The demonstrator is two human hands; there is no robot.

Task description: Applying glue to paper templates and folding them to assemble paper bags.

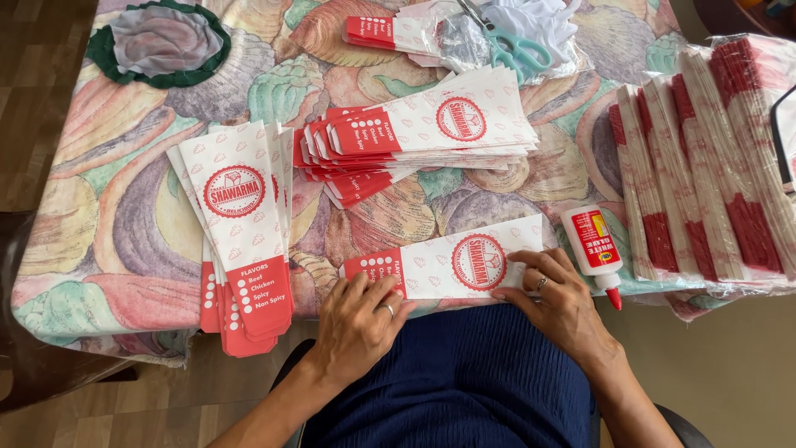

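A white paper bag with a red end and a round red emblem [452, 261] lies flat at the table's near edge. My left hand [358, 322] rests with its fingers pressing on the bag's red left end. On the bag's right part sits my right hand [554, 292], fingers spread over the paper. Neither hand grips anything. A white glue bottle with a red label and red tip [594, 249] lies just right of my right hand.
A fanned stack of the same bags [240, 224] hangs over the near edge at left; another stack [414, 137] lies mid-table. Wrapped bundles of bags [705, 191] fill the right side. Teal-handled scissors [514, 46] and a grey-green cloth [157, 41] lie at the back.
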